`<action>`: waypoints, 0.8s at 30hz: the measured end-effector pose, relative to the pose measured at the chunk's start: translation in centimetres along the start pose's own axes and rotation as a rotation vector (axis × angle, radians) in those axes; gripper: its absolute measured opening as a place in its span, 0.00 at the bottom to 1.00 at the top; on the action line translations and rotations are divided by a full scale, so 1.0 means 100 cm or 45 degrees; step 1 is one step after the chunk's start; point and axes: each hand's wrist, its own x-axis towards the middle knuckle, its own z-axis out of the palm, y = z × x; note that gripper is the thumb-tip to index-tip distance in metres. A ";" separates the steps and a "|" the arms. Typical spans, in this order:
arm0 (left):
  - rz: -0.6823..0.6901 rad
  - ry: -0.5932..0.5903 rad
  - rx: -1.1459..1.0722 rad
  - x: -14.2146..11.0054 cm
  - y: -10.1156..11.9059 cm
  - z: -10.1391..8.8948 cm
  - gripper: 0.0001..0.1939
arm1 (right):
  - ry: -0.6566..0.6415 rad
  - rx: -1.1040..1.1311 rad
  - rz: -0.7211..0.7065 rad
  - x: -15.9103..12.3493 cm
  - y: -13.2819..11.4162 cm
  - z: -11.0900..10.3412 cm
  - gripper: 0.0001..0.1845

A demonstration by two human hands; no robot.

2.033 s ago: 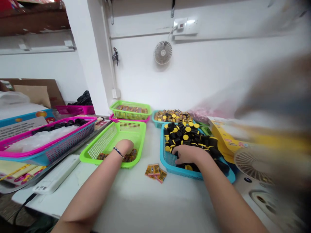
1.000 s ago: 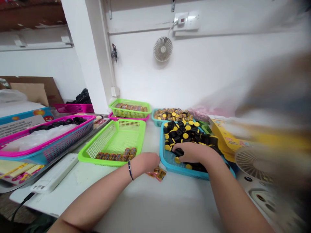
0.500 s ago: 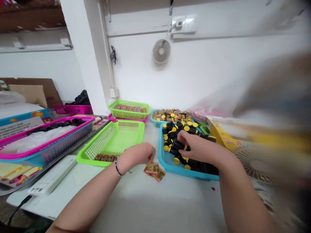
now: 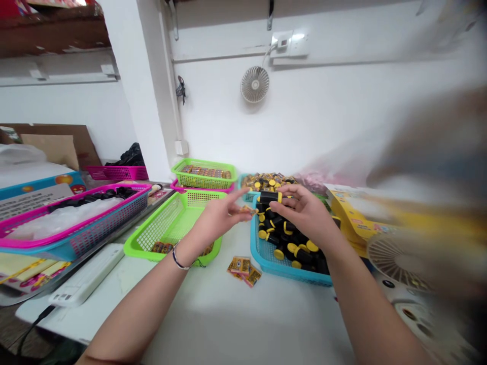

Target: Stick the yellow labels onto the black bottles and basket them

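Head view: a black canister with a yellow cap (image 4: 268, 197) is held up over the left rim of the near blue basket (image 4: 297, 275), lying roughly level; the right hand (image 4: 310, 214) has it by the capped end, thumb and fingertips closed on it, a grip that seems meant to leave the black side bare; facing it, the left hand (image 4: 217, 218) pinches a small patterned label (image 4: 249, 209) between thumb and fingers, the index finger stretched out clear of it, probably so that the piece's edge stays uncovered; label and canister are near each other, and a gap appears to part them.

Below the hands, loose canisters (image 4: 289, 226) lie jumbled in the near blue basket, close to the right hand; a few spare labels (image 4: 240, 265) lie overlapping on the table (image 4: 243, 324), between that basket and the near green basket (image 4: 178, 218), likely for easy reach; patterned pieces (image 4: 162, 247) line the green one's front wall, perhaps to save room; farther back, another green basket (image 4: 207, 181) holds similar pieces in rows.
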 end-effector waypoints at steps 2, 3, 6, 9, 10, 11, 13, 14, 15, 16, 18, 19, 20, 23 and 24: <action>0.013 -0.051 0.021 -0.002 0.003 -0.002 0.37 | 0.036 0.088 0.021 -0.002 -0.005 0.001 0.24; 0.021 -0.078 0.045 -0.002 0.004 -0.003 0.39 | 0.049 0.123 0.032 -0.003 -0.008 0.002 0.24; 0.048 -0.126 0.108 -0.004 0.004 -0.003 0.43 | 0.053 0.207 0.048 -0.006 -0.013 0.004 0.25; 0.090 -0.158 0.088 -0.004 0.002 0.000 0.44 | 0.007 0.227 0.050 -0.007 -0.016 0.008 0.26; 0.103 -0.168 0.082 -0.003 0.002 0.001 0.44 | -0.011 0.227 0.053 -0.007 -0.017 0.009 0.26; 0.115 -0.176 0.078 -0.004 0.002 0.002 0.44 | -0.029 0.230 0.054 -0.007 -0.017 0.010 0.26; 0.129 -0.189 0.076 -0.004 0.004 0.002 0.44 | -0.068 0.235 0.051 -0.008 -0.017 0.012 0.26; 0.131 -0.194 0.078 -0.005 0.005 0.002 0.44 | -0.092 0.231 0.044 -0.008 -0.016 0.012 0.26; 0.133 -0.197 0.078 -0.005 0.006 0.002 0.44 | -0.116 0.225 0.033 -0.008 -0.016 0.012 0.26; 0.135 -0.199 0.073 -0.006 0.007 0.001 0.44 | -0.135 0.218 0.021 -0.008 -0.015 0.012 0.26; 0.135 -0.182 0.044 -0.008 0.009 0.000 0.44 | -0.167 0.203 0.001 -0.008 -0.013 0.010 0.26; 0.132 -0.162 0.022 -0.008 0.009 -0.001 0.43 | -0.177 0.199 -0.007 -0.008 -0.012 0.009 0.26; 0.123 -0.133 0.000 -0.009 0.010 -0.001 0.44 | -0.178 0.193 -0.014 -0.008 -0.012 0.009 0.26; 0.069 -0.052 -0.077 -0.010 0.010 -0.002 0.45 | -0.163 0.167 -0.041 -0.009 -0.012 0.007 0.26; 0.057 -0.034 -0.114 -0.011 0.011 -0.002 0.46 | -0.157 0.158 -0.043 -0.009 -0.012 0.007 0.26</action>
